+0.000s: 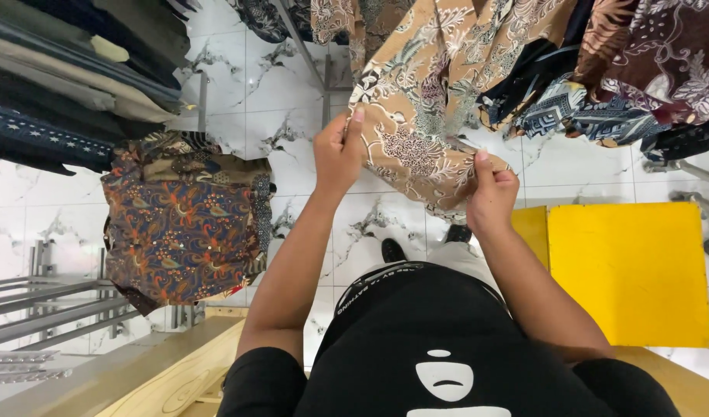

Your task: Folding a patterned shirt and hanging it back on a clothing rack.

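Two bare hands are gripping the lower edge of a tan patterned shirt (416, 131) that is hanging from above among other printed garments. The left hand (337, 154) is pinching the shirt's left hem corner, thumb pressed flat on the cloth over the curled fingers; the right hand (491, 193) is pinching the right side of the hem the same way, thumb on top. Between them the fabric is sagging slightly. White marble-veined floor tiles (292, 85) are showing beneath (grey streaks running through them), and a bright yellow board (628, 270) is lying flat at the right, near the person's right forearm. At the left, a dark blue and orange batik shirt (184, 224) is hanging well apart from the hands, above metal rack bars (45, 305). Folded dark cloths (61, 77) are filling the upper left corner. A pale wooden ledge (169, 371) is crossing the bottom left.
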